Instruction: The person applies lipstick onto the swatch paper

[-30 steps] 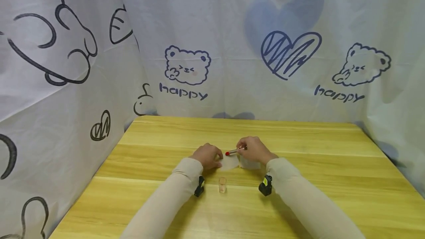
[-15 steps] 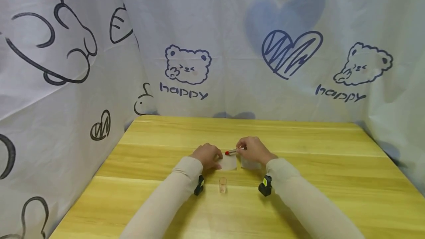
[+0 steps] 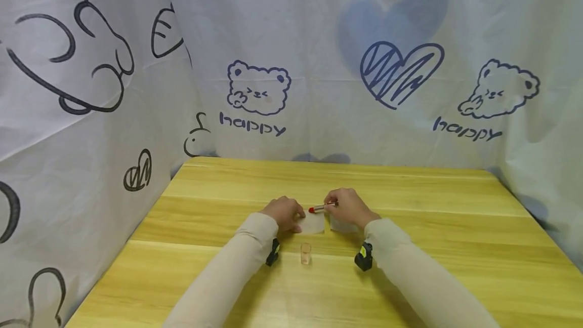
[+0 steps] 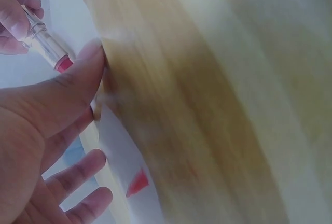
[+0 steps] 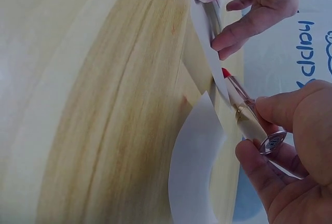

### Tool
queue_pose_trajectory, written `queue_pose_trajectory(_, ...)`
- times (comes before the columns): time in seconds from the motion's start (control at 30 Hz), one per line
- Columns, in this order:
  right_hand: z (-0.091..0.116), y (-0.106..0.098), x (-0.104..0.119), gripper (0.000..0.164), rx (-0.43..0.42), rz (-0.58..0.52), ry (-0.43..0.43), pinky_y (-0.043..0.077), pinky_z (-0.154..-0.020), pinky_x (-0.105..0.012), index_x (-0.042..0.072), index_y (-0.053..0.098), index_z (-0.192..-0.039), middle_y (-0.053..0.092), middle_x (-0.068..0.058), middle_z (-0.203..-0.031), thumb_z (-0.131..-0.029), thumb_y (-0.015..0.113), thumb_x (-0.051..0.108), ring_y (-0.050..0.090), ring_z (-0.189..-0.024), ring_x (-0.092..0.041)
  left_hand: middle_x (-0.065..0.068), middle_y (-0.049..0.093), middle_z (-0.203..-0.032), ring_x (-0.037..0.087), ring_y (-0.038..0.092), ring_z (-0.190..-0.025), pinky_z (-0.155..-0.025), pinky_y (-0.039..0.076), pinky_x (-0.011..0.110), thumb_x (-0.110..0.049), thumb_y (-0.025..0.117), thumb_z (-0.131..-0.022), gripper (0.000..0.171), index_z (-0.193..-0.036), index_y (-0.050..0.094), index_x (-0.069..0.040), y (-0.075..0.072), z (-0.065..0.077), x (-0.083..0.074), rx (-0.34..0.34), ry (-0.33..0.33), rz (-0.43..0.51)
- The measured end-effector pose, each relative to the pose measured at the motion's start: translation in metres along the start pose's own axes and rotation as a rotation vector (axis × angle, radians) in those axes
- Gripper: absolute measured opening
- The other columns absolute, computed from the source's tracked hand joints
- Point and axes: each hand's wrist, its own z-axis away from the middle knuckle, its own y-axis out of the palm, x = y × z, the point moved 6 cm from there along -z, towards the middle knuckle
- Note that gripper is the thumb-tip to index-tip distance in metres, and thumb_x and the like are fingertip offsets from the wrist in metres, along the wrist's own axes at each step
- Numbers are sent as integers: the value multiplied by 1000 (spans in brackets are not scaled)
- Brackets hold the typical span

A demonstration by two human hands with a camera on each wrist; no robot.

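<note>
My right hand (image 3: 349,205) pinches a lipstick (image 5: 250,120) by its shiny rose-gold tube. Its bare red tip (image 4: 63,63) points left, close over a white paper piece (image 3: 313,222). On that paper, my left hand (image 3: 283,213) rests with its thumb at the near edge and fingertips toward the far edge, a gap between them. A red mark (image 4: 138,183) shows on white paper beside the left fingers. A second, curved white paper piece (image 5: 194,151) lies below the right hand, which partly covers it in the head view.
A small clear, pinkish block-shaped piece (image 3: 305,254) lies on the wooden table (image 3: 218,277), nearer the body than the papers. White printed cloth (image 3: 314,39) hangs behind the table and along its left side.
The right end of the left paper has shifted slightly left, and the gap between the two papers shows more plainly. Both hands and the lipstick have barely moved.
</note>
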Motion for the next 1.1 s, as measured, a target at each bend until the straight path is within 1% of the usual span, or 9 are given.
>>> queue_pose_trajectory(0.27, 1, -2, 1, 12, -7, 13, -16, 54, -74, -37, 5, 73, -100, 69, -4, -93, -92, 68, 12, 64, -85, -19, 0, 65, -124, 25, 57, -114, -99, 44, 43, -34, 81, -78, 45, -119, 71, -21, -4, 1, -1, 3, -17, 10)
queue_pose_trajectory(0.53, 3, -1, 0, 12, 16, -5, 9, 54, -73, -36, 5, 74, -100, 69, -3, -92, -91, 69, 12, 63, -84, -18, 0, 65, -123, 25, 56, -114, -100, 43, 44, -34, 81, -79, 44, -120, 71, -21, -3, 3, -2, 6, -20, 12)
queue_pose_trajectory(0.67, 4, -2, 1, 11, 21, -15, 6, 54, -72, -36, 5, 74, -98, 69, -2, -91, -90, 69, 12, 63, -83, -18, 0, 64, -124, 25, 56, -115, -100, 43, 44, -34, 80, -79, 44, -120, 71, -21, -4, 4, -4, 7, -20, 7)
queue_pose_trajectory(0.9, 7, -4, 3, 7, 48, -43, -2, 53, -69, -34, 8, 75, -93, 69, 0, -86, -89, 70, 11, 62, -78, -14, 0, 64, -124, 24, 56, -115, -99, 43, 43, -34, 80, -80, 44, -120, 71, -20, -6, 6, -6, 11, -26, 3)
queue_pose_trajectory(1.1, 9, -5, 4, 7, 78, -58, -11, 53, -68, -34, 8, 76, -92, 70, 2, -85, -89, 71, 11, 62, -76, -12, -1, 63, -125, 25, 55, -117, -101, 42, 44, -35, 79, -80, 44, -121, 70, -22, -3, 4, -3, 17, -36, 7)
